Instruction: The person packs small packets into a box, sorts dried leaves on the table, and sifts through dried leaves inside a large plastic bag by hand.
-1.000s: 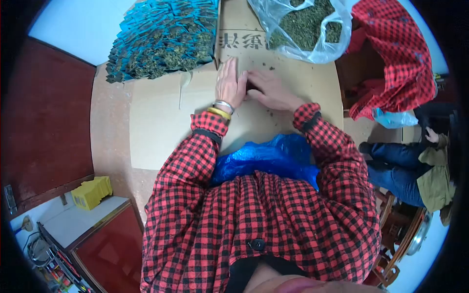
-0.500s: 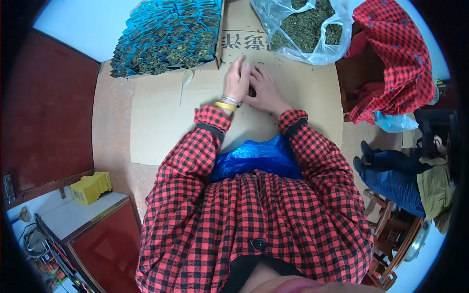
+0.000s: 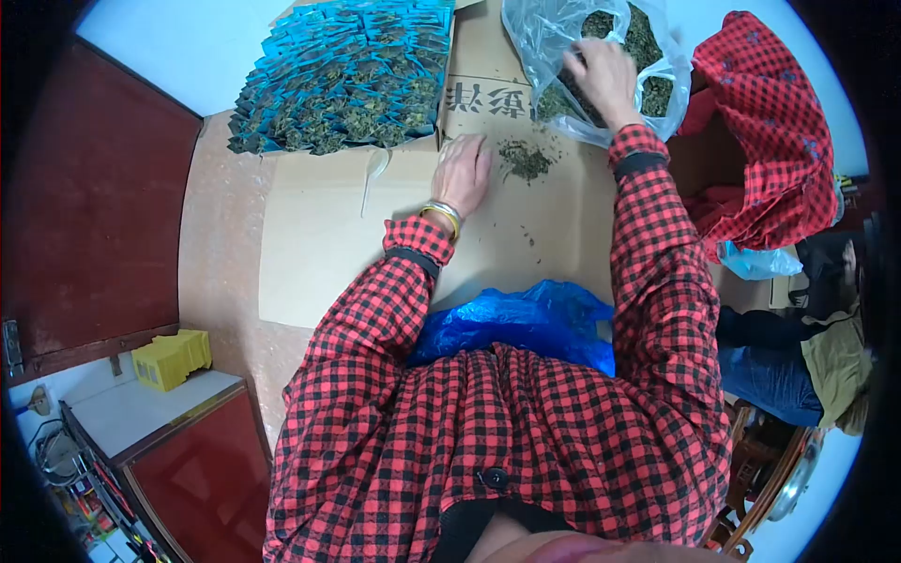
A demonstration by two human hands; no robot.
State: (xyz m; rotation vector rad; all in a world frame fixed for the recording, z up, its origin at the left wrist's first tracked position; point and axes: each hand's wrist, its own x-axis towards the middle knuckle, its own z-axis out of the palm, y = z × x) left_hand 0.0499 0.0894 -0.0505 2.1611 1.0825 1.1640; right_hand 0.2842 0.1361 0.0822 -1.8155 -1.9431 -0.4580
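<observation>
Hands apart. Left hand point(image 3: 460, 175), 12 o'clock: palm-down on cardboard point(image 3: 328, 216), fingers loosely bent. Right hand point(image 3: 603, 77), 1 o'clock, at plastic bag point(image 3: 535, 47) of dried leaf point(image 3: 643, 39); blurred, grip can't be told. Leaf heap point(image 3: 527, 162) 1 o'clock, nearer in. Clearing bag handles, moving low should limit scatter.

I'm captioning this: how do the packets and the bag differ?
The packets are blue; the bag is see-through. Each packet is small; the bag is much bigger. The right hand is over the bag, with no hand over the packets. Both hold green, leafy bits.
</observation>
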